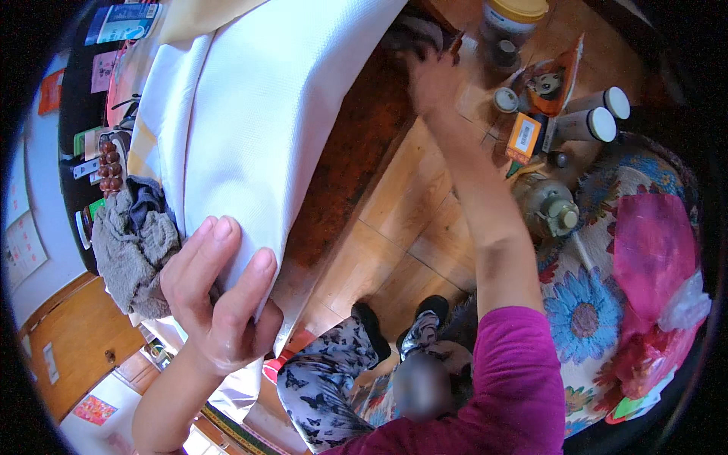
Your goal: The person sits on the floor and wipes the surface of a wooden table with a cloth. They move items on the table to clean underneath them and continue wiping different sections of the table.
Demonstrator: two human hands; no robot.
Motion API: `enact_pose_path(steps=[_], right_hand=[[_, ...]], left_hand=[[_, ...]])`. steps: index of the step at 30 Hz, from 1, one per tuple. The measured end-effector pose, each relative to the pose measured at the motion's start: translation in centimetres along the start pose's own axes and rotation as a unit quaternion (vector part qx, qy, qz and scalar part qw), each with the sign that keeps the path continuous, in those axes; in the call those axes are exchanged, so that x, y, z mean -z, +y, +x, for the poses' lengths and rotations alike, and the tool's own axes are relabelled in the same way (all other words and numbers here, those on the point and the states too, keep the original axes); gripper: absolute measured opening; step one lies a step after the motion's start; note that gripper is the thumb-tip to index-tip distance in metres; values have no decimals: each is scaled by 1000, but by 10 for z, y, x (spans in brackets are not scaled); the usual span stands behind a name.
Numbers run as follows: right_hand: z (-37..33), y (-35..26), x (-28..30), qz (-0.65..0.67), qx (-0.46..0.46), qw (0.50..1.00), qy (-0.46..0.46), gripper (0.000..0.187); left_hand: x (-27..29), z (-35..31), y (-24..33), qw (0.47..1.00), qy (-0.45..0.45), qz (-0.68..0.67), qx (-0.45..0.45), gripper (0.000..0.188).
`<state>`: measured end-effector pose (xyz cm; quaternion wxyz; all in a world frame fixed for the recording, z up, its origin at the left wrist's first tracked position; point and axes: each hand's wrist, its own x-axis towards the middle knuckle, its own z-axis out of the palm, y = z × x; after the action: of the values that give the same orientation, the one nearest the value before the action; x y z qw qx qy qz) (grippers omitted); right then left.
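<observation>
My left hand (216,303) pinches the near corner of a white textured cloth (250,114), with the thumb beneath and the fingers on top. Raised on this side, the cloth bares a strip of dark brown wooden tabletop (356,152). My right hand (432,80) reaches to the far end of that strip. Its fingers are closed on a bunched grey cloth (415,32), which is dim and partly hidden by the hand and the white cloth.
Left of the white cloth lie a grey fluffy towel (133,246) and brown beads (111,167). Across the tiled floor (409,227) stand a yellow-lidded tub (512,19), white-capped containers (591,125), an orange box (523,136) and a clear pump bottle (547,205). A flowered cover (584,311) carries pink bags (656,250).
</observation>
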<state>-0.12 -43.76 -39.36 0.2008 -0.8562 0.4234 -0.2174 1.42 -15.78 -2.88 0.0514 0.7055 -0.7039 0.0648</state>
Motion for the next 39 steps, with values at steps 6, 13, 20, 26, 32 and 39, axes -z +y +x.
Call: enact_pose_path(steps=[6, 13, 20, 26, 32, 39], right_hand=[[-151, -70, 1, 258, -137, 948, -128, 37], [-139, -18, 13, 439, -66, 896, 10, 36], [17, 73, 11, 641, -266, 703, 157, 41], [-9, 40, -74, 440, -211, 833, 260, 35], [-120, -28, -78, 461, -240, 825, 224, 39], [-138, 6, -76, 543, -217, 809, 62, 38]], left_hand=[[0, 2, 0, 1000, 2, 7, 0, 58], [2, 2, -1, 1000, 3, 1, -2, 59], [-10, 1, -2, 1000, 15, -6, -20, 61], [-1, -5, -1, 1000, -10, -8, -7, 59], [-2, 0, -1, 1000, -20, -4, -12, 57], [3, -2, -3, 999, -29, 10, -9, 58]])
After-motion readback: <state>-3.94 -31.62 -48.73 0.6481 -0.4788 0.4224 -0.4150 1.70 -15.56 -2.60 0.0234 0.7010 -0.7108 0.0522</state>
